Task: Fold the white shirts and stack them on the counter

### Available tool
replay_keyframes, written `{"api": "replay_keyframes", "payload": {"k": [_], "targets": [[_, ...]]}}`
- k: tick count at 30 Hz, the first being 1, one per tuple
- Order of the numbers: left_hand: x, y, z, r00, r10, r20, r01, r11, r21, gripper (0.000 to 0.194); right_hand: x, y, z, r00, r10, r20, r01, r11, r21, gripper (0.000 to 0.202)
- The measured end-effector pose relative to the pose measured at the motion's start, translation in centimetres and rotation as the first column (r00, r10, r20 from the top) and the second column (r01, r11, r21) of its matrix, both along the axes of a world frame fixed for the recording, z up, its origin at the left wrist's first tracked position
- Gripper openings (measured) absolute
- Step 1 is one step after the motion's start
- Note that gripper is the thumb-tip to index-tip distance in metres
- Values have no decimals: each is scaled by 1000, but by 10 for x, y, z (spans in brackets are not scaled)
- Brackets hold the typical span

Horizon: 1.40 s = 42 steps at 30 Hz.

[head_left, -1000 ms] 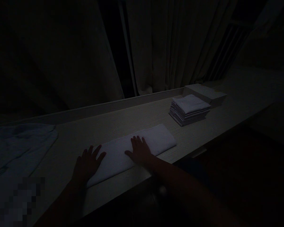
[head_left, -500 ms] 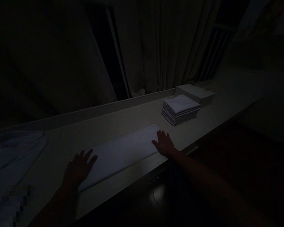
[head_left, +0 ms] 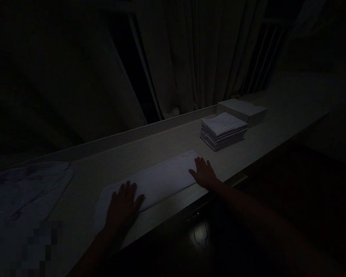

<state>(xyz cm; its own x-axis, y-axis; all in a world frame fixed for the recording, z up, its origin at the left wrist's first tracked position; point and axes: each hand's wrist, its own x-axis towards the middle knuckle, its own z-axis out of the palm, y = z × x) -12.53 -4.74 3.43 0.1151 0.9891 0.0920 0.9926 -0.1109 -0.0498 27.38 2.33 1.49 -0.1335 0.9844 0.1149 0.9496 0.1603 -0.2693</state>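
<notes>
A long folded white cloth point(head_left: 167, 179) lies flat along the front part of the pale counter point(head_left: 115, 157). My left hand point(head_left: 122, 206) rests palm down on its left part, fingers apart. At the cloth's right end, my right hand point(head_left: 204, 174) lies flat with spread fingers, touching the edge. Beyond my right hand stands a neat stack of folded white cloths point(head_left: 224, 130). The scene is very dark, so fine detail is hard to make out.
Behind the stack sits a pale box-like block point(head_left: 242, 109). More loose white cloth point(head_left: 31, 188) lies at the far left. Dark curtains point(head_left: 207, 54) hang behind the counter's raised back edge. Under the front edge is a dark cabinet front point(head_left: 197, 234).
My left hand has moved right, from the cloth's left end onto its surface. My right hand stays at the right end. The view has shifted slightly.
</notes>
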Motion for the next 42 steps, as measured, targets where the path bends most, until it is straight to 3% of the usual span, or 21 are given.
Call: {"api": "replay_keyframes", "payload": {"k": [2,5,10,16,19,22,25,32,35,37,40,42], "targets": [[1,-5,-11,999,5,-37,-5,1000,16,70,0,1,-2,1000,6,6,-6,1000,-3,88],[-20,-12,-24,995,72,-70,-68,996,60,72,0,3,-3,1000,17,11,-17,1000,-18,88],[-56,-17,-31,988,143,-56,-139,988,65,77,-1,3,-5,1000,1,8,-1,1000,-14,87],[-60,-16,-37,989,136,-52,-132,989,70,73,-1,1,-1,1000,-1,25,1,1000,-14,87],[-57,-20,-36,989,144,-35,-141,987,78,75,-3,-4,6,999,3,37,-5,999,50,80],[-55,-30,-30,983,185,-6,-184,980,83,76,-3,-11,11,989,128,75,-136,983,120,67],[-58,-45,-30,983,180,22,-181,980,80,76,4,-19,12,952,297,71,-301,951,64,60],[-86,-99,-55,997,64,48,-68,993,93,91,46,-49,13,868,496,17,-493,866,-79,89],[-92,-129,-47,996,-91,7,91,995,32,102,67,-60,6,808,587,36,-583,808,-86,98],[-91,-145,-35,984,-176,-29,176,984,-7,102,77,-62,-4,783,620,49,-617,785,-54,91],[-85,-161,-18,984,-160,-78,158,987,-35,90,87,-63,-19,786,616,54,-617,787,-7,74],[-86,-167,-14,987,-139,-83,136,990,-46,85,91,-64,-26,783,619,56,-620,784,11,72]]}}
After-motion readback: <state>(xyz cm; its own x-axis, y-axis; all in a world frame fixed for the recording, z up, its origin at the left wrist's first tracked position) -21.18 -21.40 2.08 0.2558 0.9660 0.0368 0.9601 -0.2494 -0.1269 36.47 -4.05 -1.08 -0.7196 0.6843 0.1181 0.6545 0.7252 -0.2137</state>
